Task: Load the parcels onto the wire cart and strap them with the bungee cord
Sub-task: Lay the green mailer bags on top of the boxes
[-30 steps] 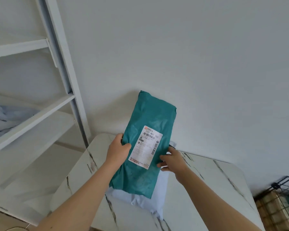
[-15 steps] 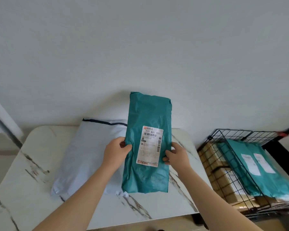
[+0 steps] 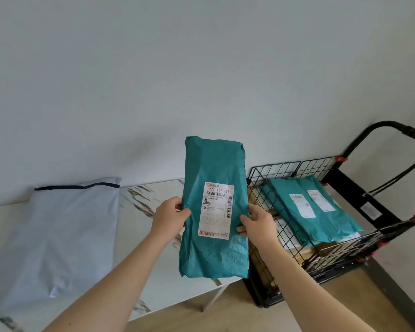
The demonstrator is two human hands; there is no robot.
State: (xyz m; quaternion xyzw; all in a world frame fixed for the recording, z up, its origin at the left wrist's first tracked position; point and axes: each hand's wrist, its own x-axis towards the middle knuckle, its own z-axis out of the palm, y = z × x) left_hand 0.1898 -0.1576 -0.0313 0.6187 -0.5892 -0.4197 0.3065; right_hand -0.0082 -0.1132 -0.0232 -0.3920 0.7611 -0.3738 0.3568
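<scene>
I hold a teal parcel (image 3: pixel 215 250) with a white shipping label upright in the air, over the right end of the table. My left hand (image 3: pixel 169 215) grips its left edge and my right hand (image 3: pixel 255 224) grips its right edge. A pale grey-white parcel (image 3: pixel 65 233) with a dark strip at its top lies flat on the marble table (image 3: pixel 139 202). To the right stands the black wire cart (image 3: pixel 295 168), which holds two teal parcels (image 3: pixel 307 212) on top of brown cardboard boxes (image 3: pixel 302 252).
The cart's black handle (image 3: pixel 381 125) rises at the far right, near the wall. A thin black cord (image 3: pixel 393 178) hangs across the handle frame. Wooden floor (image 3: pixel 225 310) shows under the table's front edge.
The view has swung to the right, and the teal parcel in both hands has moved right with it, away from the pale parcel toward the cart. The whole cart and its handle have come into view.
</scene>
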